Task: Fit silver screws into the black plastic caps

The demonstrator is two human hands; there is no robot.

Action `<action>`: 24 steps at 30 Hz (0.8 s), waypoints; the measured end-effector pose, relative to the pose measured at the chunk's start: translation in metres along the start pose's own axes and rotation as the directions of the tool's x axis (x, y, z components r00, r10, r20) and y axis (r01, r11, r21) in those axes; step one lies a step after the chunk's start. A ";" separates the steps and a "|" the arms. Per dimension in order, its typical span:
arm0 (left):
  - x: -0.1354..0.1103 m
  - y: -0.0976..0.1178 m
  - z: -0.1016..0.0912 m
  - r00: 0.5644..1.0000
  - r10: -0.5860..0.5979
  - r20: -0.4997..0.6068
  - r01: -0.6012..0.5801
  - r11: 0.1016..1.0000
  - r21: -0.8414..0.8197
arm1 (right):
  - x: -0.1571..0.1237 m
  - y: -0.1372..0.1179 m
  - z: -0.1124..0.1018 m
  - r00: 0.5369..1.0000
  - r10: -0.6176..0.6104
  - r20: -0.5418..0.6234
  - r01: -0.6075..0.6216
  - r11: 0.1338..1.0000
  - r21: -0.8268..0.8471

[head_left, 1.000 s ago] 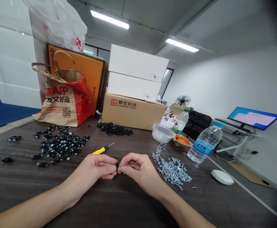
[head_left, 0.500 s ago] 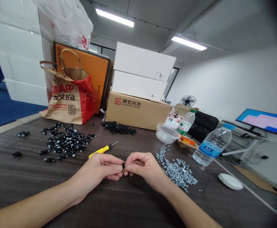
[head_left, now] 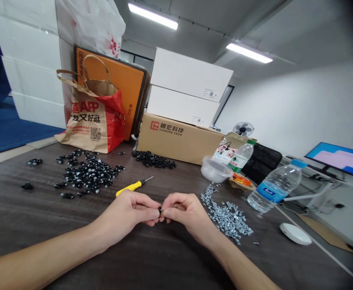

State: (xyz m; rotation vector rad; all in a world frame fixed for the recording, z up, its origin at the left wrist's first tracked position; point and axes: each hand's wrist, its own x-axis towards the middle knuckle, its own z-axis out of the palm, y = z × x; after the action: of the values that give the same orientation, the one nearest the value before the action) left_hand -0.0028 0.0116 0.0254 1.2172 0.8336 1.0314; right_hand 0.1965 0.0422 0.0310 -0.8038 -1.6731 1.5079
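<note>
Both my left hand (head_left: 125,213) and right hand (head_left: 188,213) are pinching one small black part (head_left: 159,210) between them for fine control, though they are half hiding its shape.

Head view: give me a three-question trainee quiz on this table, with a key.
1. True or false: the yellow screwdriver lies nearer the left hand than the right hand.
2. Which lies closer to the right hand: A silver parts, or B black parts?
3. Fill in: the small part pinched between both hands is ____ in colour.

Key: 1 true; 2 A; 3 black.
</note>
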 end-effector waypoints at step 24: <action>0.000 -0.007 0.002 0.984 -0.019 -0.178 0.000 0.995 -0.104 | -0.002 0.003 0.016 0.972 -0.116 -0.204 0.062 0.965 -0.254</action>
State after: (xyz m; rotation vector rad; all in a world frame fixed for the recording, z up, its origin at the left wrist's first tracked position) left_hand 0.0004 0.0104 0.0192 1.0429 0.9125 1.1747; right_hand 0.1838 0.0327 0.0269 -0.9735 -1.7245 1.1199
